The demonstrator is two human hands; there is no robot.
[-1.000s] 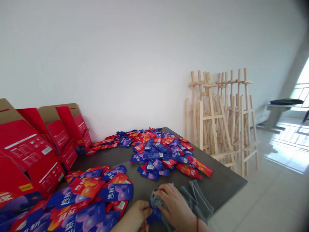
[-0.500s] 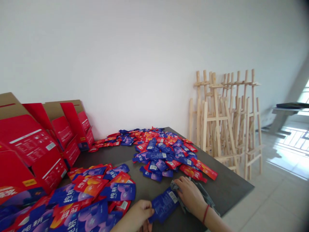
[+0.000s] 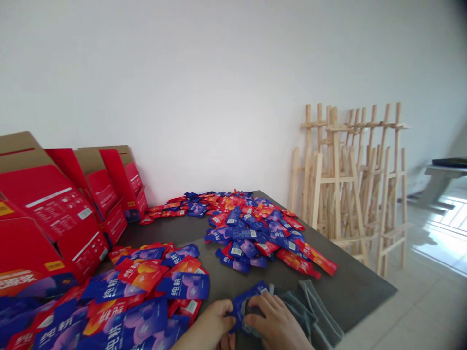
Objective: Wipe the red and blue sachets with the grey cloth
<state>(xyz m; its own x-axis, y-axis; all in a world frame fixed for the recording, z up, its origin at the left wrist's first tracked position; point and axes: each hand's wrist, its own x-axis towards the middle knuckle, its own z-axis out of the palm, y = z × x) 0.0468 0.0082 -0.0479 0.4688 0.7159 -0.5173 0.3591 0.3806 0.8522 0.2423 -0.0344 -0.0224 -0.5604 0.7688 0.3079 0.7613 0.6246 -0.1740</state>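
My left hand (image 3: 215, 323) pinches the left end of a blue packet (image 3: 251, 292) near the front of the dark table. Over that packet lies my right hand (image 3: 272, 318), its fingers bent round a bunched part of a grey-green cloth (image 3: 297, 306) pressed on the packet. The rest of the cloth spreads to the right on the table. Left of my hands is a pile of blue and red packets (image 3: 146, 282). Beyond them, a larger heap of mixed packets (image 3: 251, 228) lies on the table.
Open red cardboard boxes (image 3: 73, 209) stand along the left side. The dark table's (image 3: 353, 287) right edge drops to a tiled floor. Wooden easels (image 3: 339, 184) lean near the white wall, with a grey bench (image 3: 443, 177) farther right.
My right hand has moved left with the cloth, from the packet's right end onto its middle. More of the cloth shows at the right. The view has shifted slightly.
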